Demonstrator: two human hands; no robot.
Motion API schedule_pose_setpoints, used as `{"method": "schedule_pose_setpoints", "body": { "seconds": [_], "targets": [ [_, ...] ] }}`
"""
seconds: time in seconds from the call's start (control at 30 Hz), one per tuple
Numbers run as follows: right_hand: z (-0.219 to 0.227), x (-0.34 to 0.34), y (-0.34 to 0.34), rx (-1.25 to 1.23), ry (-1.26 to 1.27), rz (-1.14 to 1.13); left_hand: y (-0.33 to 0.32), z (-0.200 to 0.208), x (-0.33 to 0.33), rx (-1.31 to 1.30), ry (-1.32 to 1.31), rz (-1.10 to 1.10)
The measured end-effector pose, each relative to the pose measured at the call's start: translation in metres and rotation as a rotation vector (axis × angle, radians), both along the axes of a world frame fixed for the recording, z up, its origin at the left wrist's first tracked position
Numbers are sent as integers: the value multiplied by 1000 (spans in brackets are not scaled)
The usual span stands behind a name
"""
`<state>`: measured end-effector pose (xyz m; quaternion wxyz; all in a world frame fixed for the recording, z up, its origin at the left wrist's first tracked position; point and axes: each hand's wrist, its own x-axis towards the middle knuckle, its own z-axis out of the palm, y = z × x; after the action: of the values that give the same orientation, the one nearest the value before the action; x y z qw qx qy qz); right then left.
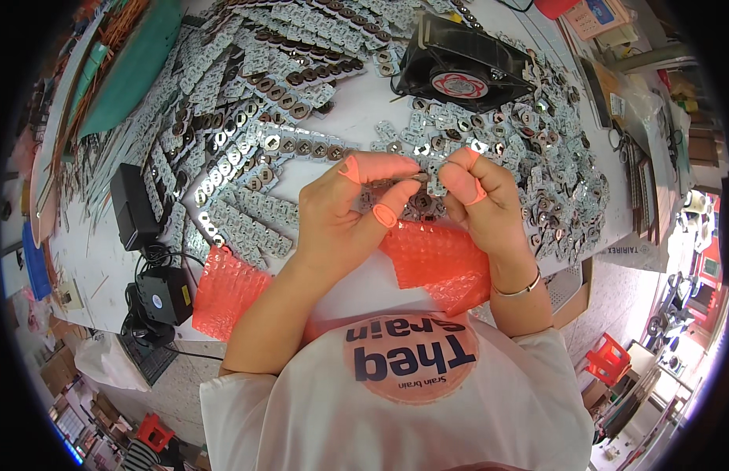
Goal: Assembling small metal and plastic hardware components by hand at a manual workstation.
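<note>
My left hand (333, 208) and my right hand (490, 204) meet over the middle of the table, orange finger cots on thumbs and index fingers. Between the fingertips is a small silvery board piece (433, 182), partly hidden by the fingers. My right thumb and index finger pinch it from the right. The left thumb and index finger close on its left end. Right of the hands spreads a heap of loose small silvery boards (564, 184) with round dark parts. To the left lie strips of joined boards (255, 212). Orange bubble wrap (439, 263) lies under my wrists.
A black fan (462, 67) stands at the back. Black power adapters (164, 294) with cables sit at the left edge, near a black upright box (133, 206). A second bubble wrap piece (227, 294) lies by my left forearm. A green curved tray (137, 71) occupies the far left.
</note>
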<state>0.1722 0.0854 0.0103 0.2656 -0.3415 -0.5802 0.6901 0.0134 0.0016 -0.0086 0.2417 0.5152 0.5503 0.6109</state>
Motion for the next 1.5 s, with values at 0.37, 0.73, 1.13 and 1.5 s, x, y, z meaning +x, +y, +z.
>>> {"method": "schedule_pose_setpoints", "body": {
  "seconds": [0.37, 0.73, 1.13, 1.5],
  "targets": [
    [2, 1, 1, 39, -21, -59, 1, 5, 0, 10, 150, -49],
    [0, 17, 20, 416, -230, 86, -1, 2, -4, -278, -409, -210],
    [4, 10, 5, 145, -76, 164, -1, 7, -7, -433, -894, -305],
    [-2, 2, 0, 226, -61, 26, 2, -5, 1, 82, -132, -88]
  ]
}}
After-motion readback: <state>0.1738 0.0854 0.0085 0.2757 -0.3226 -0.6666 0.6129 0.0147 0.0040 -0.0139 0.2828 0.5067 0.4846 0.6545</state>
